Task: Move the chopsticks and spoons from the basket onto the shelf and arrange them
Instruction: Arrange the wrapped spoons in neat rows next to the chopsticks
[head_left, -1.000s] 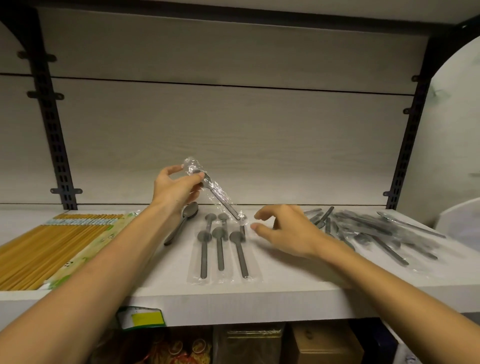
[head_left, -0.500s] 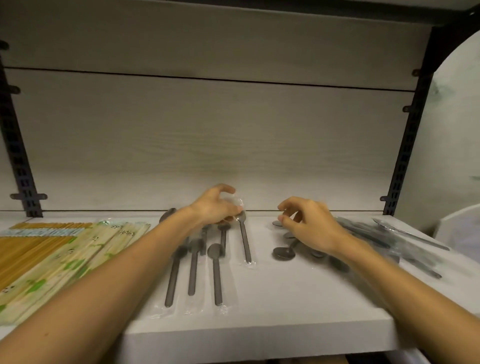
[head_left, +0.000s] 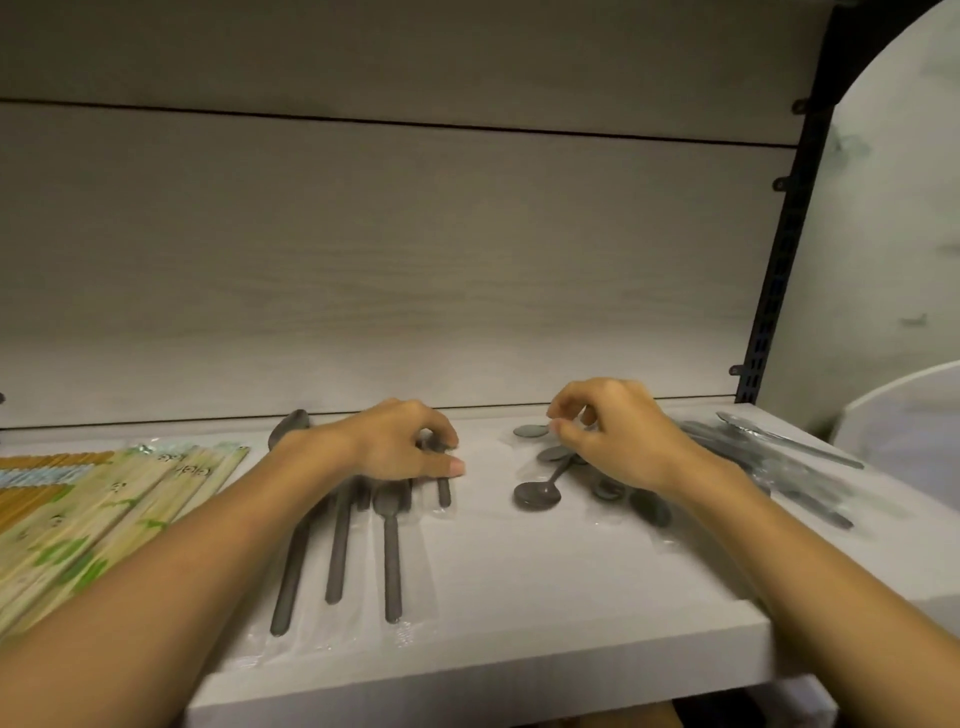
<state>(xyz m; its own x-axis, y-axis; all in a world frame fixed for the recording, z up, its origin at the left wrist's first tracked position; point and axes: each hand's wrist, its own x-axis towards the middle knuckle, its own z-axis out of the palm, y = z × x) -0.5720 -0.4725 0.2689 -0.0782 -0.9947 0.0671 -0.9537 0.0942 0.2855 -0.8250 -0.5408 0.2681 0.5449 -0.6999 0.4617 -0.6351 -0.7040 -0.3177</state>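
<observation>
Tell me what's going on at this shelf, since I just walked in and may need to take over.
A person is laying out wrapped dark spoons on the white shelf. The left hand sets a spoon beside a row of spoons lying parallel. The right hand hovers, fingers pinched, over a loose pile of spoons. Chopstick packs lie at the left.

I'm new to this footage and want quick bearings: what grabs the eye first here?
Two bare hands work at mid-shelf: the left hand rests on a row of wrapped dark spoons, while the right hand hovers over a loose spoon pile. Packs of chopsticks lie at the far left of the white shelf.
</observation>
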